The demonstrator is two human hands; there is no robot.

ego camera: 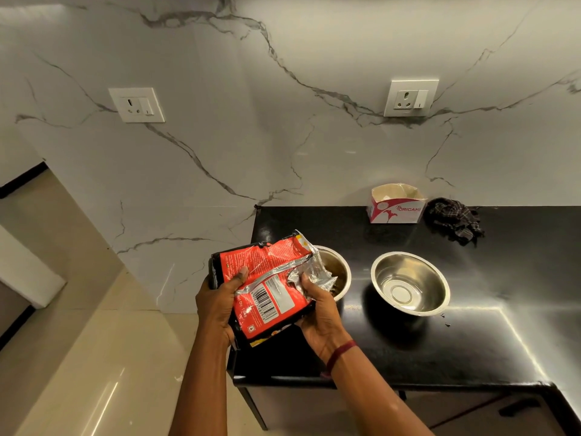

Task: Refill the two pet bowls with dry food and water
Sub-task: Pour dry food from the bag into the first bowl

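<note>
At the upper left of the frame a white wall socket (136, 105) is sitting on the grey-veined white marble wall (220, 136), and glossy beige floor tiles (94, 357) are filling the lower left.

At lower centre the left hand (220, 305) is gripping the left side of a crumpled red and black foil food pouch (267, 287). Its thumb is pressing on the printed face and its fingers are wrapping round behind. The pouch is being held in the air, tilted, with its barcode facing up. Its torn silver mouth is pointing right, over the near rim of a round stainless steel bowl (341, 269). The right hand (320, 313), with a dark red thread band (341, 352) at the wrist, is curling its fingers round the pouch's crinkled silver opening and pinching it.

That left bowl is standing on the glossy black stone counter (471, 341), partly hidden behind the pouch. What is lying inside it is too dark to tell. Just right of it, apart, a second round stainless steel bowl (410, 283) is standing upright and showing a shiny inside.

Further back against the wall, a white and pink open cardboard box (396, 206) is standing beside a crumpled dark checked cloth (454, 220). Above them, at upper right, a second white wall socket (410, 97) is showing.
</note>
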